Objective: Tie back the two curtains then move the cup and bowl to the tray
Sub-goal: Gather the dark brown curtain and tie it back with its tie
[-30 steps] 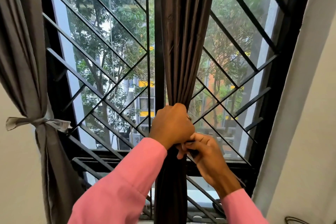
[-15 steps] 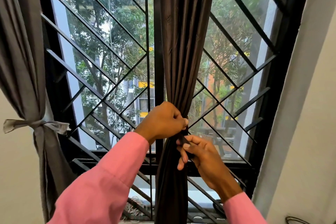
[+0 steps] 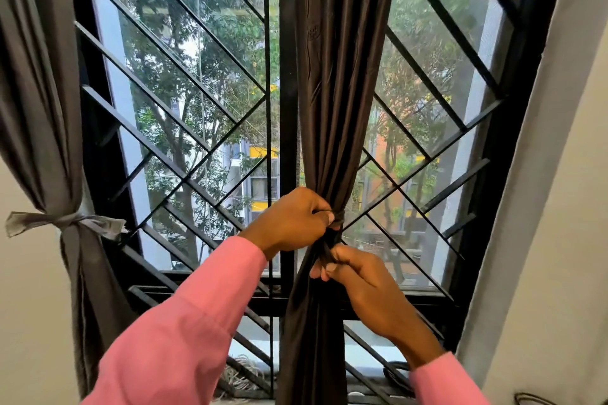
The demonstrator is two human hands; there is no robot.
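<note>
From the head view, the dark brown curtain (image 3: 332, 92) hangs at the middle of the window, bunched to a narrow waist where both hands meet. The left hand (image 3: 292, 220) is curled round the gather. Just below it the right hand (image 3: 358, 276) pinches a dark strip (image 3: 327, 251), probably the tie. The cloth looks light, soft and rather slick, so a grip at the waist suits it best, with the knot pulled snug. On the left a grey curtain (image 3: 36, 108) is already bound by its grey tie (image 3: 65, 222). Behind is a black window grille (image 3: 184, 128), with a pale wall (image 3: 559, 240) on the right. The cup, bowl and tray are out of view.
</note>
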